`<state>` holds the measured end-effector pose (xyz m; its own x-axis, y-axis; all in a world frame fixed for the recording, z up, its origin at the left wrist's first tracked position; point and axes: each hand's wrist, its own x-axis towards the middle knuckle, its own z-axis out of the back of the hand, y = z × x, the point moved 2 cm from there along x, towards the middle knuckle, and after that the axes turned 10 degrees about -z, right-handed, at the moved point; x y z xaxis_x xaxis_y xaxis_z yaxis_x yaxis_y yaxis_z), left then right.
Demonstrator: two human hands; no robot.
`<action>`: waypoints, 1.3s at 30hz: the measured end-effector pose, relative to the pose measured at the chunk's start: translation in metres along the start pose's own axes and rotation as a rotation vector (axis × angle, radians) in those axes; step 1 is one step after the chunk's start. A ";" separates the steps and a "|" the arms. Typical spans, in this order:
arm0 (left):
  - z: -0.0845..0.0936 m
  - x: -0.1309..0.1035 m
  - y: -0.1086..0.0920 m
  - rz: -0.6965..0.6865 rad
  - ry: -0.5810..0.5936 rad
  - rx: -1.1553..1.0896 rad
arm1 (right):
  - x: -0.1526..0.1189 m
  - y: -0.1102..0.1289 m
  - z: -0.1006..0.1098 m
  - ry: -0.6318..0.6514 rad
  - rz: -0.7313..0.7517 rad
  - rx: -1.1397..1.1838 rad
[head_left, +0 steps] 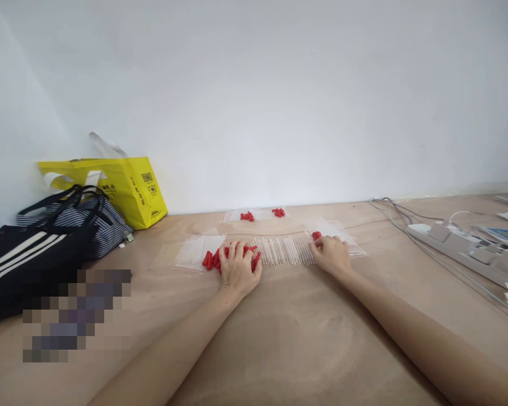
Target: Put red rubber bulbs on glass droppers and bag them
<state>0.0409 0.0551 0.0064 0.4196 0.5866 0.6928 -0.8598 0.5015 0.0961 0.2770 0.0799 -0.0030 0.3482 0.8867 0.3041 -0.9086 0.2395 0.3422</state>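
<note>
My left hand (239, 268) lies over a pile of small red pieces (210, 259), its fingers curved round some of them. Red shows on both sides of the hand and near the thumb. Between my hands runs a row of thin white sticks with small pale tips (283, 251), side by side on clear plastic. At the row's right end my right hand (331, 254) is bent, fingertips down beside another red clump (316, 235). Whatever those fingers grip is hidden. Clear plastic bags (192, 254) lie under and beside the pile.
Farther back, another clear bag (260, 215) bears two red clumps. Yellow (144, 192), striped (114, 225) and black (38, 259) bags stand at the left. A power strip (461, 248) with grey cables lies right, near papers. A white wall (254, 113) borders the wooden table (279, 338).
</note>
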 end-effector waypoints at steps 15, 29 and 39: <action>0.046 -0.037 0.006 -0.185 0.089 -0.203 | -0.059 0.029 0.007 0.270 0.667 0.265; 0.027 -0.035 0.003 -0.222 0.186 -0.351 | -0.065 0.043 -0.005 0.275 0.501 0.286; 0.029 -0.032 0.000 -0.187 0.107 -0.355 | -0.079 0.051 0.001 0.124 0.529 0.313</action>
<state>0.0190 0.0175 0.0050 0.6034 0.5179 0.6064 -0.6199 0.7829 -0.0517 0.2029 0.0215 -0.0083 -0.1762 0.8973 0.4047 -0.8336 -0.3547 0.4234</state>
